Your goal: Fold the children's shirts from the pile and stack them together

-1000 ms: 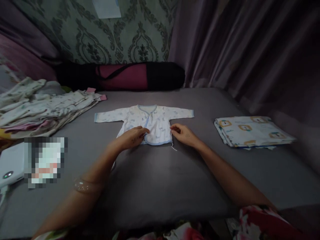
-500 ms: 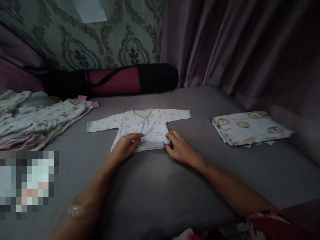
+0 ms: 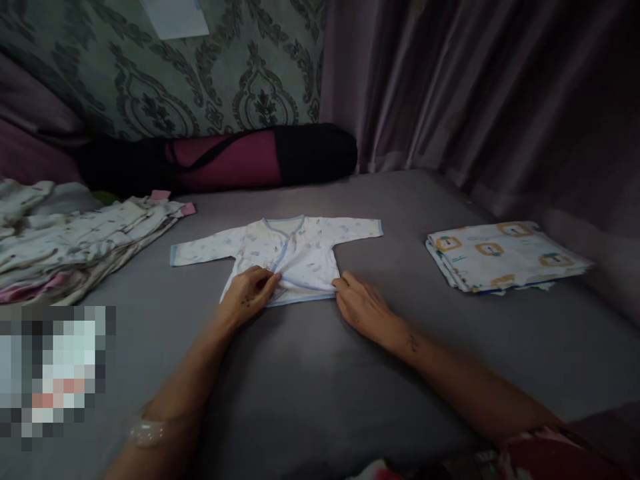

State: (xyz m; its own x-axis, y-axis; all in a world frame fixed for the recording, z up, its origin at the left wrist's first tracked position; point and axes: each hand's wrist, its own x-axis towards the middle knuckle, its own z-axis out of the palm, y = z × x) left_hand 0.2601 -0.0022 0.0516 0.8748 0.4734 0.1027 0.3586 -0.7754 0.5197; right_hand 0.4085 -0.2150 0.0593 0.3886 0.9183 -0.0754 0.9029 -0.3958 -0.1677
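Note:
A small white baby shirt (image 3: 310,257) with light blue trim and a faint print lies spread on the grey sheet, its sleeves out to both sides and its neckline away from me. At the lower front, my left hand (image 3: 250,292) pinches the edge of the front flap. My right hand (image 3: 364,303) has its thumb and fingers closed on the lower right corner of the hem. Between the two hands the front panel sits a little above the back hem, so a strip of the inside shows.
Folded cloth with a lion print (image 3: 510,257) lies at the right. A heap of baby clothes (image 3: 100,233) is at the left. Against the patterned wall (image 3: 215,73) rests a long black and magenta bag (image 3: 235,160). Purple curtains (image 3: 400,80) hang at the back right.
My right hand has shifted slightly right and down while still at the hem corner. My left hand has moved slightly left along the flap edge. The shirt stays spread out.

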